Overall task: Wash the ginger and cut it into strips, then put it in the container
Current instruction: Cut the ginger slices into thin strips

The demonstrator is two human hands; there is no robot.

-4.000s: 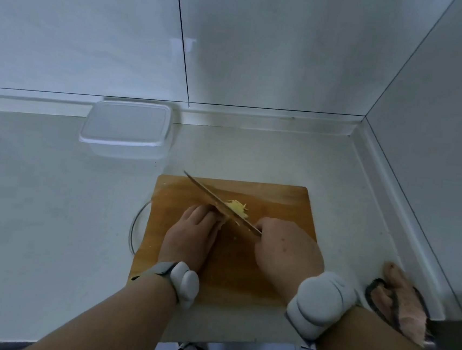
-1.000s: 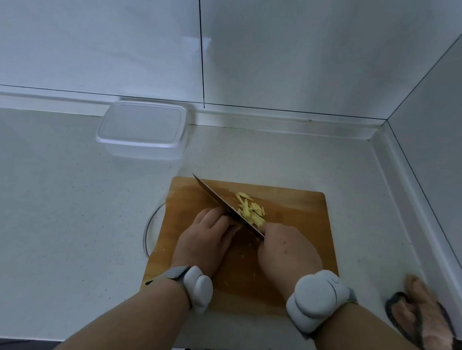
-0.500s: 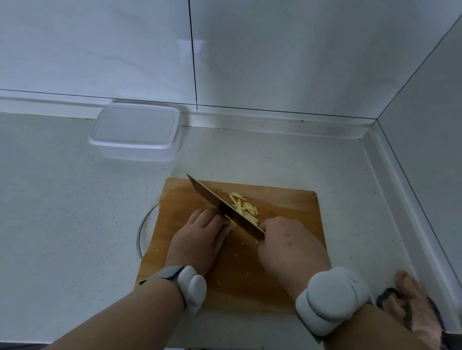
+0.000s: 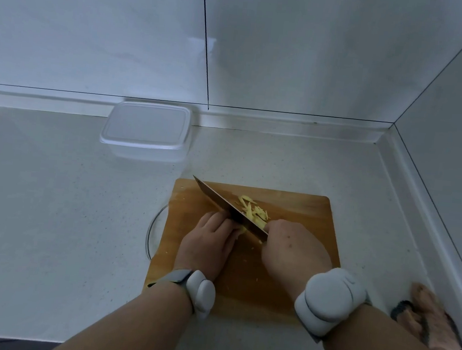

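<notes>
A pale speckled countertop [image 4: 51, 214] fills the lower view, running back to a white tiled wall [image 4: 96, 35] and a second wall [image 4: 454, 126] that closes the corner. The wooden cutting board [image 4: 291, 209] lies on the counter and serves as the landmark here. Beyond the board's far left corner, well apart from it and close to the back wall, stands a clear plastic container [image 4: 145, 131] with its lid on. A curved clear rim [image 4: 152, 229] shows from under the board's left edge; what it belongs to cannot be told. Off the board's right side, near the counter's front edge, lies a pinkish-brown cloth-like item [image 4: 433, 321], partly cut off by the frame.

Over the board's near half, both forearms reach in, each with a white wrist device [image 4: 327, 302]. The right hand [image 4: 293, 248] has its fingers curled round the handle of a knife [image 4: 226, 208], whose blade slants toward the board's far left corner. The left hand [image 4: 209, 240] rests on the board left of the blade, fingers bent and knuckles against it, pressing down on a small uncut ginger piece [image 4: 243, 229], mostly hidden. Cut ginger strips [image 4: 252, 209] lie in a loose pile on the board's far half, just right of the blade. Tiny yellow scraps dot the wood near the hands.
</notes>
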